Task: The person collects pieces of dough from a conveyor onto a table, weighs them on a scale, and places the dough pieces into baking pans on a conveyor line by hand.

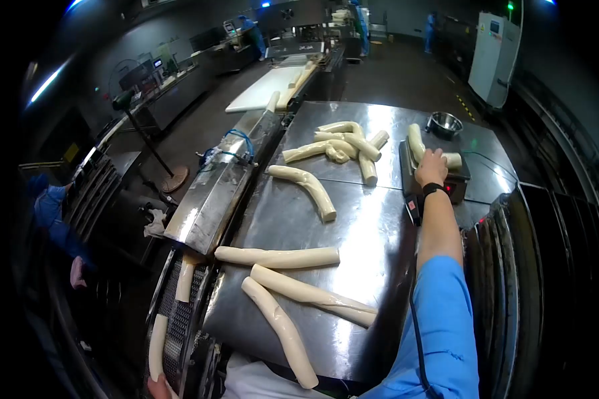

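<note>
At the lower left edge, my left hand (pixel 158 387) is closed round the near end of a pale dough roll (pixel 158 342) lying along the mesh conveyor (pixel 178 326). Most of that hand is cut off by the frame. My right hand (pixel 432 167), with a dark wristband, reaches far forward to the scale (pixel 459 174). Its fingers are curled over a short dough piece (pixel 452 160) there, partly hiding it. A second dough piece (pixel 416 141) touches the hand's left side. Another dough roll (pixel 186 282) comes out from under the metal cover on the conveyor.
Three long dough rolls (pixel 279 258) lie on the near part of the steel table (pixel 373 229). A bent roll (pixel 306 187) and a heap of dough pieces (pixel 343 147) sit farther back. A metal bowl (pixel 444 124) stands behind the scale. Upright trays (pixel 496 286) line the right side.
</note>
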A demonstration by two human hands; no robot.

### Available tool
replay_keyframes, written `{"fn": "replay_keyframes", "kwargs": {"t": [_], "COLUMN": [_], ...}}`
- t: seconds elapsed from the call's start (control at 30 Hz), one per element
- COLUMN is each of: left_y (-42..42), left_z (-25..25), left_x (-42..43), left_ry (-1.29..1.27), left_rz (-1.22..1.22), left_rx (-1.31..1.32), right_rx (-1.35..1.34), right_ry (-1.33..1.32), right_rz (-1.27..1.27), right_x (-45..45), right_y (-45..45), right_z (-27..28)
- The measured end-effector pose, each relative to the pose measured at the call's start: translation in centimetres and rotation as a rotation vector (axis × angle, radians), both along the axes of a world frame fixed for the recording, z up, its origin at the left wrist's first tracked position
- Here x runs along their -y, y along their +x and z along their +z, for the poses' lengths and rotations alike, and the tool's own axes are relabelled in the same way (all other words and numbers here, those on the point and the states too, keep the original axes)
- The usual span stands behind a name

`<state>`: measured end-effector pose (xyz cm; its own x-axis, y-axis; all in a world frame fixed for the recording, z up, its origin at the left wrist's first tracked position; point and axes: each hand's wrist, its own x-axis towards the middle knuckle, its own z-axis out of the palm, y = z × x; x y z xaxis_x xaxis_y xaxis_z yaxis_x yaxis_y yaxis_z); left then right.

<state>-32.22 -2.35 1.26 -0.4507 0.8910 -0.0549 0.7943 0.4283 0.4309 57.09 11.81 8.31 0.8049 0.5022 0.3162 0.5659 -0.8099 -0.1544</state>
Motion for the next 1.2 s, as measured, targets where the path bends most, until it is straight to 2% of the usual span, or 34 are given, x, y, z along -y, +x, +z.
{"fn": "replay_keyframes", "kwargs": {"t": [0.03, 0.1, 0.13, 0.17, 0.2, 0.23, 0.27, 0.33, 0.37, 0.4, 0.43, 0.47, 0.53, 0.6, 0.63, 0.7, 0.73, 0.77, 0.8, 0.83, 0.87, 0.9, 0.93, 0.97, 1.0, 1.07, 1.1, 1.13, 1.2], "left_y": [0.1, 1.2, 1.7, 4.2, 7.6, 9.7, 11.5, 16.7, 18.6, 20.0, 21.3, 22.4, 24.1, 23.5, 23.7, 24.4, 23.5, 23.6, 22.4, 21.6, 19.8, 17.8, 15.3, 11.5, 9.4, 6.6, 6.1, 5.8, 6.5], "left_z": [-0.1, -0.5, 0.4, 3.2, 6.3, 7.6, 8.9, 11.8, 13.3, 14.6, 15.7, 16.3, 17.5, 15.9, 15.3, 13.9, 12.5, 12.3, 10.2, 9.1, 7.6, 5.6, 3.1, -0.4, -0.2, 0.4, 0.4, 0.2, -0.3], "left_x": [0.1, -1.0, -1.7, -1.5, -1.2, -1.7, -2.0, -3.1, -3.9, -4.3, -4.4, -4.5, -4.6, -5.4, -5.3, -5.1, -5.6, -5.4, -6.0, -6.3, -7.0, -7.4, -8.0, -8.8, -8.6, -7.1, -6.6, -6.4, -6.6], "left_ry": [0.001, -0.017, -0.026, -0.011, 0.003, 0.068, 0.129, 0.161, 0.096, 0.03, -0.001, -0.027, -0.109, -0.206, -0.207, -0.065, -0.114, -0.059, -0.043, 0.097, 0.199, 0.273, 0.367, 0.428, 0.419, 0.062, 0.069, 0.058, 0.054], "left_rz": [0.017, 0.353, 0.517, 0.417, 0.316, 0.184, 0.055, 0.003, -0.18, -0.359, -0.415, -0.474, -0.515, -0.585, -0.573, -0.253, -0.221, -0.064, -0.118, -0.158, -0.163, -0.178, -0.268, -0.337, -0.302, -0.15, -0.139, -0.133, -0.343], "left_rx": [0.002, 0.299, 0.443, 0.57, 0.696, 0.747, 0.789, 0.816, 0.865, 0.907, 0.979, 1.059, 1.23, 1.403, 1.411, 1.865, 2.067, 2.119, 2.117, 1.984, 1.618, 1.259, 0.842, 0.382, 0.378, -0.005, 0.05, 0.053, 0.096], "right_rx": [-0.008, -0.015, -0.147, -0.276, -0.589, -0.581, -0.627, -0.633, -0.595, -0.673, -0.597, -0.61, -0.825, -1.017, -1.024, -1.164, -1.174, -1.275, -1.333, -1.154, -1.055, -1.265, -1.407, -1.059, -0.849, -0.817, -0.696, -0.701, -0.401], "right_ry": [0.006, 0.005, 0.109, 0.217, 0.49, 0.541, 0.462, 0.401, 0.221, 0.179, 0.219, 0.268, 0.254, -0.203, -0.218, -0.1, -0.16, -0.334, -0.259, -0.381, -0.43, -0.272, -0.18, -0.232, -0.074, -0.218, -0.182, -0.196, -0.296], "right_rz": [-0.001, 0.018, 0.194, 0.367, 0.599, 0.742, 0.897, 1.274, 1.429, 1.609, 1.826, 1.928, 2.095, 2.01, 2.01, 1.867, 1.741, 1.568, 1.561, 1.492, 1.387, 1.087, 1.002, 1.086, 1.271, 1.166, 1.233, 1.234, 1.186], "right_x": [-0.5, -1.8, -2.6, -3.6, -5.0, -6.0, -6.5, -7.9, -6.2, -5.6, -5.1, -3.8, -0.8, 2.8, 4.0, 5.7, 5.8, 6.2, 6.4, 6.5, 7.4, 9.7, 10.6, 10.1, 10.3, 10.1, 9.8, 10.0, 10.7], "right_y": [-0.4, -1.2, -1.2, -0.9, -2.2, -4.0, -8.2, -15.8, -21.0, -25.4, -29.5, -33.2, -38.8, -40.9, -41.1, -39.8, -39.1, -38.4, -37.6, -36.9, -36.9, -37.8, -37.8, -37.6, -37.6, -38.1, -38.7, -39.5, -42.0], "right_z": [0.2, 0.5, 0.6, 0.7, 0.8, 0.5, 2.5, 2.4, 5.3, 5.4, 5.0, 4.8, 4.7, 5.7, 5.0, 3.0, 0.5, 0.0, -3.2, -5.2, -4.0, -0.9, -0.2, -1.9, -2.6, -1.9, -2.3, -2.5, -1.7]}}
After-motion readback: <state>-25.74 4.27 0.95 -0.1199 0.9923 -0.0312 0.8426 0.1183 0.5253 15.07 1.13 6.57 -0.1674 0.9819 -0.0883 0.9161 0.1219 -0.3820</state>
